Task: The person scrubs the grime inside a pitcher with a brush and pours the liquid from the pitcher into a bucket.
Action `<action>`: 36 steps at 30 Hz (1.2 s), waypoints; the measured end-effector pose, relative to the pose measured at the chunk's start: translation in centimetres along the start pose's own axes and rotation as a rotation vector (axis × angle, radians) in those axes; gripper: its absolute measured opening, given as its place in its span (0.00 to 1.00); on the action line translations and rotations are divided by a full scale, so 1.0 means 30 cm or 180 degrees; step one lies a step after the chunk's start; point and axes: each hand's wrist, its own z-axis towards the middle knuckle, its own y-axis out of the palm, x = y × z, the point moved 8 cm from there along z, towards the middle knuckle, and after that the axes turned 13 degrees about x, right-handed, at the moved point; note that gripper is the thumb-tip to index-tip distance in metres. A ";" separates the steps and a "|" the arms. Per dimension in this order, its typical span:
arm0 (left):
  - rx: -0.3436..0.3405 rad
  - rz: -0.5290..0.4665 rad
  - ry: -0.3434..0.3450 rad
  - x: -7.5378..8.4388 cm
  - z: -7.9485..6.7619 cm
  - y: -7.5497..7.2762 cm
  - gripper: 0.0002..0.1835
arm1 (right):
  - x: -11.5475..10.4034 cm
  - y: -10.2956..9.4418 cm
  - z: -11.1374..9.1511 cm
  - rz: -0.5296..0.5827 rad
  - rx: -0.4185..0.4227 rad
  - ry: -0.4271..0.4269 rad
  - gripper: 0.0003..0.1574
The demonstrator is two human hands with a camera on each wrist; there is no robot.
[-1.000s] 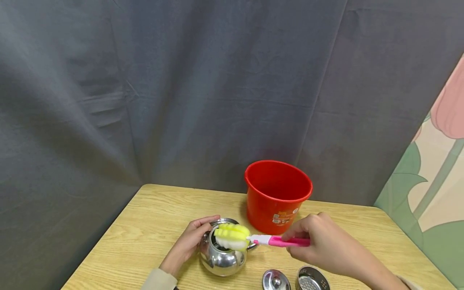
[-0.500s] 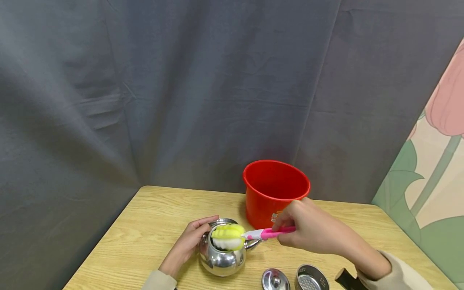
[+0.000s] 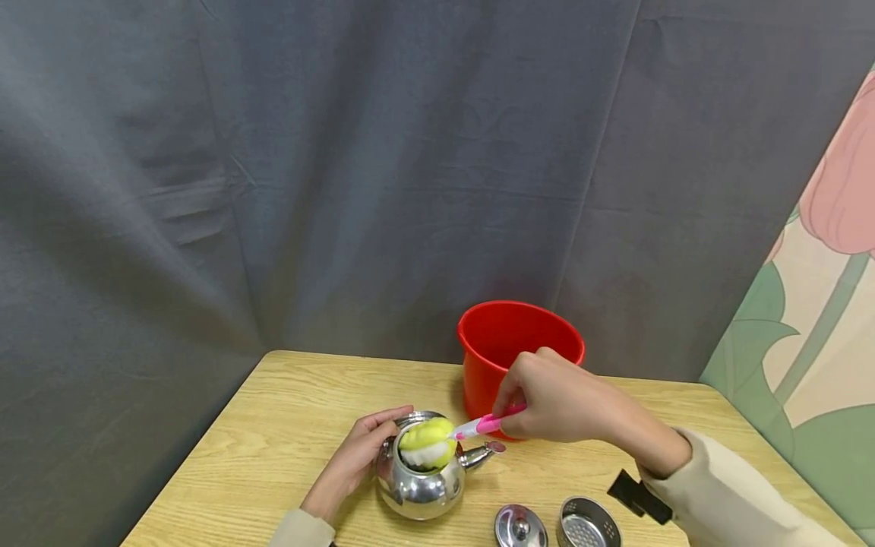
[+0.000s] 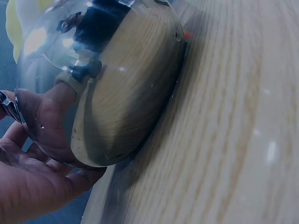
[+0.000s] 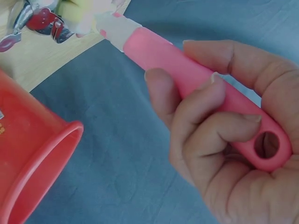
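Note:
A shiny steel teapot (image 3: 418,497) stands on the wooden table, its mouth uncovered and its spout (image 3: 478,456) pointing right. My left hand (image 3: 362,452) holds it from the left side; in the left wrist view the fingers curve against its round wall. With its fingers wrapped around a pink handle (image 5: 177,65), my right hand (image 3: 554,395) grips a sponge bottle brush. The yellow and white sponge head (image 3: 427,441) sits at the teapot's mouth, its lower part hidden behind the rim. The handle slants up to the right, above the spout.
Behind the right hand stands a red bucket (image 3: 478,384). Near the table's front lie a steel lid (image 3: 521,526) with a knob and a perforated strainer basket (image 3: 589,524). A grey curtain (image 3: 410,190) hangs beyond the table's back edge.
My right hand has moved left and upward, tilting the brush more steeply and bringing its sponge head further over the teapot's mouth. The left hand and teapot have stayed in place.

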 end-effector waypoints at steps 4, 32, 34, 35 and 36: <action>0.0031 -0.0002 0.0002 -0.002 0.002 0.000 0.25 | -0.017 0.004 0.022 -0.0086 -0.0045 -0.0031 0.02; 0.0065 -0.0065 -0.0015 -0.002 0.008 0.002 0.24 | -0.019 -0.002 0.048 -0.0083 -0.0296 -0.0050 0.04; 0.0064 -0.0080 -0.0018 -0.002 0.007 0.003 0.24 | -0.019 -0.003 0.048 -0.0096 -0.0304 -0.0051 0.05; 0.0064 -0.0083 -0.0021 -0.002 0.007 0.003 0.25 | -0.019 -0.004 0.048 -0.0101 -0.0308 -0.0055 0.05; 0.0063 -0.0089 -0.0027 -0.002 0.006 0.003 0.25 | -0.020 -0.005 0.047 -0.0109 -0.0310 -0.0072 0.05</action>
